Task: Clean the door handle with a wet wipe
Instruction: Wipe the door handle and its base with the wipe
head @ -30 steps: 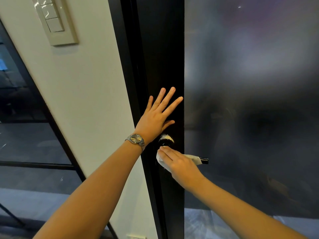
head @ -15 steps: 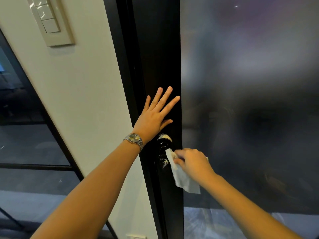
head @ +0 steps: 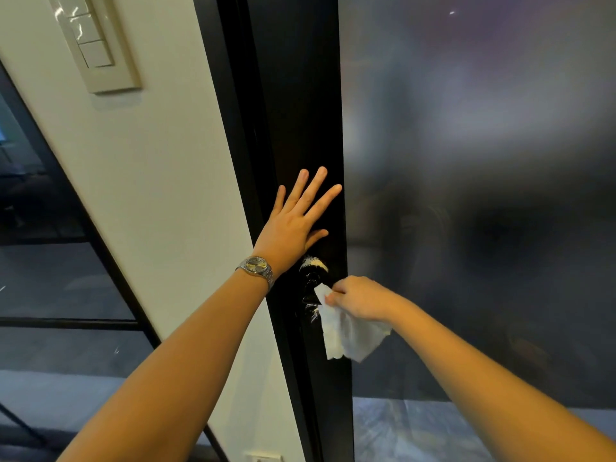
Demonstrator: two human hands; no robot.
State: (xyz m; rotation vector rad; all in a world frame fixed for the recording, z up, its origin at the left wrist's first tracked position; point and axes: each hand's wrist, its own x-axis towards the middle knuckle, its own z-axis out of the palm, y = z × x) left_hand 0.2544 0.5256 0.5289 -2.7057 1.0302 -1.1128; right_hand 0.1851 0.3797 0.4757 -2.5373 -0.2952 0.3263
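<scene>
The left hand (head: 293, 225) lies flat on the black vertical door frame (head: 300, 111), with the fingers straight and spread wide and the thumb pointing to the right; it holds nothing. On its wrist sits a silver metal wristwatch (head: 256, 265) with a round pale dial. Just below this hand, on the same black frame, is the glossy black door handle (head: 312, 283). Its round base carries white flecks on the upper edge, and more white flecks show lower down. The right hand (head: 358, 298) is just to the right of the handle, with the fingers curled, and it pinches the thin white wet wipe (head: 346, 331) between thumb and fingers. The upper corner of the wipe touches the handle, while the larger part hangs loose under the hand, in front of the frame. Whether the lever of the handle is under the right hand, I cannot tell. To the right of the frame is a large dark frosted glass panel (head: 466, 161). To the left is a white wall (head: 150, 178) with a cream plastic switch plate (head: 96, 45) at the far upper left.
</scene>
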